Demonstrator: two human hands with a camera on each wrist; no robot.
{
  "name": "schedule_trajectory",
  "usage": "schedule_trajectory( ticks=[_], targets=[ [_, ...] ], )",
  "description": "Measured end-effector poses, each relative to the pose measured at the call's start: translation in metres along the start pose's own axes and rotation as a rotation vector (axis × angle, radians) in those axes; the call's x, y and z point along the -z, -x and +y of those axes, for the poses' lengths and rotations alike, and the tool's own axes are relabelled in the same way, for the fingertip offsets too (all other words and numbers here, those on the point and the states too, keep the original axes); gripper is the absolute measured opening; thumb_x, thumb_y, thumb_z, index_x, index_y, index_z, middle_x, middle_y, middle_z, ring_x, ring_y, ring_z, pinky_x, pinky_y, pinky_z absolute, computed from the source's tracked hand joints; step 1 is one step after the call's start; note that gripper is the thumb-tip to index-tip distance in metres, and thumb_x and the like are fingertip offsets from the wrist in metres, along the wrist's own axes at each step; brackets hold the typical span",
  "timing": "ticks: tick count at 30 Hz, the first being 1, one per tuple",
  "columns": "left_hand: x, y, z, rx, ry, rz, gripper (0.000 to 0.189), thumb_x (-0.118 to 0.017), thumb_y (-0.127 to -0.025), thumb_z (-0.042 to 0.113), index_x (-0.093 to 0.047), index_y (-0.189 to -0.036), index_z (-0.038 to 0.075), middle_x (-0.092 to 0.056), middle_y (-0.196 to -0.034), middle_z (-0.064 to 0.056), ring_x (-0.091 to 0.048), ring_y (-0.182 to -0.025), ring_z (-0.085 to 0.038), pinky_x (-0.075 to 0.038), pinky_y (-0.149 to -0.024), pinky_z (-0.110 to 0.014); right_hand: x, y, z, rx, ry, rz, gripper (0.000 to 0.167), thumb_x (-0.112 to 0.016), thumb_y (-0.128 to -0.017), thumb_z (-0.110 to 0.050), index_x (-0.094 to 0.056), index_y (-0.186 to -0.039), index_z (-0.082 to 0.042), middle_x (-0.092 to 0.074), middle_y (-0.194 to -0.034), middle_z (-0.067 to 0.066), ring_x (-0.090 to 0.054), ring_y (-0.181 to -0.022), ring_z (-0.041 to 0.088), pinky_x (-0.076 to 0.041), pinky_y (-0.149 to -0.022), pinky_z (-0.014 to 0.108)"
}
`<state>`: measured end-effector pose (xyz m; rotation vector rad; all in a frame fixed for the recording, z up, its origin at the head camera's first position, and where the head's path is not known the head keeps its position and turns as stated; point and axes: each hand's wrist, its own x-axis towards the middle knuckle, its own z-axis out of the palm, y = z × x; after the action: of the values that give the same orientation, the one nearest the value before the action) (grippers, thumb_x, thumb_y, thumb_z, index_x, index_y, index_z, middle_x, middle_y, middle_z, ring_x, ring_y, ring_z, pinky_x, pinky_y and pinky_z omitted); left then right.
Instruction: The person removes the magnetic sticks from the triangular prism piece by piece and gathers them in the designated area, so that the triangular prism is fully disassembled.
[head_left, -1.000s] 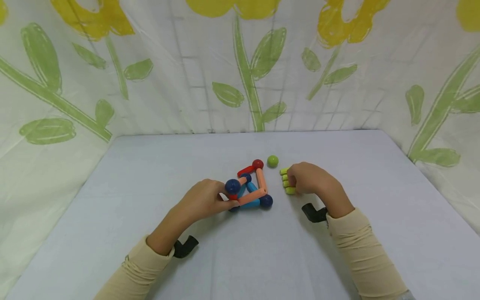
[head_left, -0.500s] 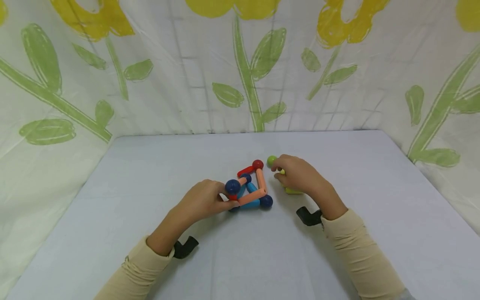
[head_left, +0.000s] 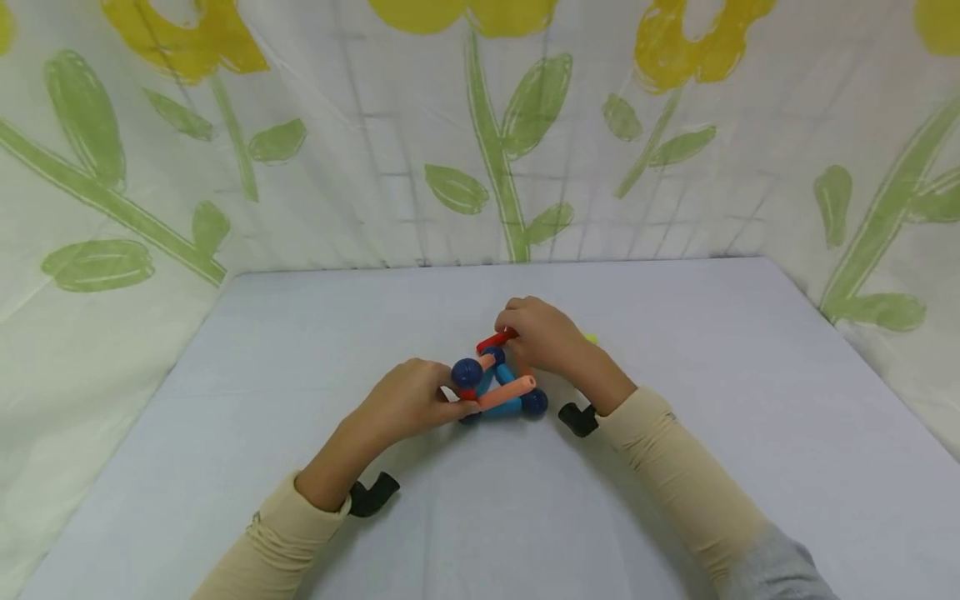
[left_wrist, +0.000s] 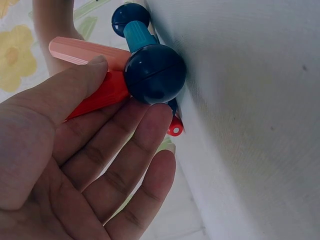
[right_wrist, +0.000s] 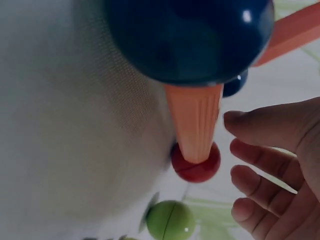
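Observation:
A structure of toy building sticks and balls stands on the table. My left hand [head_left: 408,400] grips its left side; in the left wrist view the thumb lies on a red stick [left_wrist: 102,95], with fingers behind, beside a dark blue ball [left_wrist: 155,74]. An orange stick [head_left: 510,392] slants out from there, its right end free. My right hand [head_left: 547,333] is over the structure's far corner, near another red stick [head_left: 495,340]. Seen from the right wrist, its fingers are loosely bent and apart from the orange stick [right_wrist: 195,120] and red ball [right_wrist: 196,170], holding nothing.
A green ball [right_wrist: 171,221] lies beyond the red ball in the right wrist view; my right hand hides it in the head view. Part of a yellow-green stick [head_left: 591,338] shows behind the right wrist. A flower-printed curtain [head_left: 337,167] hangs behind the table.
My right hand has left the yellow-green sticks and moved left, past the green ball, to the far corner of the structure. The left hand has kept its grip in place.

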<state>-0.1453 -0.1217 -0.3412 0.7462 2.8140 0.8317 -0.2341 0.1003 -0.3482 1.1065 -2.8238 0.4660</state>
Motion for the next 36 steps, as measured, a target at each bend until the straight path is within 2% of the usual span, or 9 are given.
schedule_trajectory(
  ticks=[3, 8, 11, 14, 18, 22, 25, 30, 36],
  targets=[
    [0.0, 0.0, 0.0, -0.002, -0.002, 0.0, 0.023, -0.082, -0.086, 0.03, -0.076, -0.085, 0.007, -0.071, -0.079, 0.002, -0.055, -0.057, -0.007, -0.047, -0.053, -0.025, -0.003, -0.01, -0.004, -0.002, 0.076, -0.072, 0.018, -0.07, -0.09, 0.0, -0.075, -0.106, -0.008, -0.066, -0.099, 0.006, -0.059, -0.092, 0.024, -0.053, -0.08, 0.035],
    [0.0, 0.001, 0.001, -0.008, -0.002, 0.001, 0.023, -0.082, -0.086, 0.03, -0.076, -0.084, 0.007, -0.072, -0.08, 0.001, -0.055, -0.057, -0.006, -0.047, -0.054, -0.025, -0.009, -0.022, -0.007, 0.006, 0.191, -0.166, 0.016, -0.067, -0.093, -0.002, -0.075, -0.104, -0.01, -0.064, -0.096, 0.004, -0.057, -0.089, 0.022, -0.052, -0.077, 0.033],
    [0.001, 0.001, 0.001, -0.013, -0.001, 0.004, 0.023, -0.082, -0.086, 0.029, -0.076, -0.083, 0.007, -0.071, -0.079, 0.001, -0.055, -0.057, -0.006, -0.047, -0.053, -0.024, -0.01, -0.025, -0.008, 0.008, 0.212, -0.181, 0.013, -0.067, -0.094, -0.003, -0.075, -0.102, -0.009, -0.063, -0.094, 0.004, -0.056, -0.088, 0.022, -0.052, -0.078, 0.033],
    [0.001, 0.001, 0.001, -0.017, -0.001, 0.006, 0.023, -0.082, -0.086, 0.029, -0.076, -0.083, 0.007, -0.071, -0.078, 0.002, -0.055, -0.057, -0.006, -0.047, -0.053, -0.024, -0.012, -0.026, -0.008, 0.016, 0.193, -0.152, 0.011, -0.068, -0.093, -0.002, -0.074, -0.1, -0.008, -0.063, -0.093, 0.005, -0.057, -0.088, 0.022, -0.052, -0.078, 0.033],
    [0.001, 0.001, 0.0, -0.017, 0.0, 0.003, 0.023, -0.082, -0.086, 0.029, -0.076, -0.083, 0.007, -0.071, -0.078, 0.002, -0.055, -0.057, -0.006, -0.047, -0.053, -0.024, -0.016, -0.023, -0.003, 0.033, 0.081, -0.066, 0.009, -0.07, -0.092, -0.001, -0.071, -0.1, -0.006, -0.064, -0.094, 0.006, -0.058, -0.088, 0.024, -0.052, -0.079, 0.034],
    [0.0, 0.001, -0.002, -0.023, 0.005, 0.0, 0.022, -0.081, -0.086, 0.029, -0.076, -0.084, 0.007, -0.071, -0.079, 0.002, -0.055, -0.058, -0.005, -0.047, -0.054, -0.024, -0.02, -0.021, 0.003, 0.018, -0.111, 0.003, 0.011, -0.069, -0.093, -0.001, -0.069, -0.103, -0.003, -0.066, -0.098, 0.009, -0.06, -0.09, 0.025, -0.052, -0.082, 0.036],
    [0.0, 0.0, -0.002, -0.031, 0.007, 0.002, 0.022, -0.081, -0.086, 0.028, -0.076, -0.084, 0.007, -0.071, -0.078, 0.002, -0.056, -0.058, -0.005, -0.048, -0.054, -0.024, -0.019, -0.02, 0.005, -0.021, -0.253, 0.012, 0.011, -0.068, -0.095, -0.003, -0.067, -0.106, -0.001, -0.066, -0.1, 0.01, -0.061, -0.089, 0.023, -0.052, -0.082, 0.036],
    [-0.001, 0.0, -0.002, -0.03, 0.001, 0.003, 0.022, -0.081, -0.086, 0.028, -0.076, -0.084, 0.007, -0.07, -0.076, 0.003, -0.056, -0.059, -0.005, -0.048, -0.054, -0.024, -0.013, -0.016, 0.002, -0.103, -0.43, 0.002, 0.02, -0.064, -0.099, -0.012, -0.063, -0.117, -0.002, -0.065, -0.1, 0.009, -0.058, -0.083, 0.022, -0.051, -0.074, 0.035],
    [-0.001, 0.0, -0.001, -0.023, -0.004, 0.005, 0.022, -0.081, -0.086, 0.028, -0.076, -0.083, 0.007, -0.07, -0.075, 0.004, -0.056, -0.059, -0.005, -0.048, -0.055, -0.024, -0.003, -0.003, -0.001, -0.12, -0.554, 0.06, 0.029, -0.063, -0.1, -0.012, -0.059, -0.127, -0.001, -0.066, -0.108, 0.011, -0.062, -0.097, 0.025, -0.053, -0.084, 0.04]
  ],
)
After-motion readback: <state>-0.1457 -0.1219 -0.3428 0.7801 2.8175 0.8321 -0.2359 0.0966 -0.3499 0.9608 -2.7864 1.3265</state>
